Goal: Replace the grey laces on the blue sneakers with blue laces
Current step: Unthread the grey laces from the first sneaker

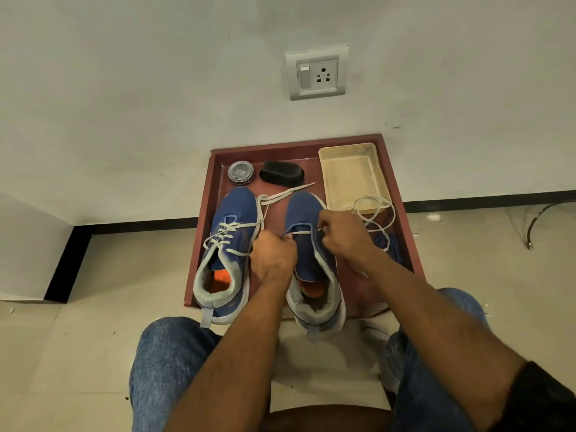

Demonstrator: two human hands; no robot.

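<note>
Both blue sneakers stand in the red tray (204,213). The left hand (274,255) and right hand (344,235) each pinch the grey lace (300,232) at the right sneaker (307,241), likely drawing it from the lowest eyelets. The left sneaker (229,241) remains laced.

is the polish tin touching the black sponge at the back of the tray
Apart. The head view shows a strip of bare red tray floor between the polish tin and the black sponge.

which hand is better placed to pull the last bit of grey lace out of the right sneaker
Right, probably. The right hand already pinches the grey lace at the right sneaker, its pulled-out slack trailing that side. The left hand steadies the opposite eyelet edge.
</note>
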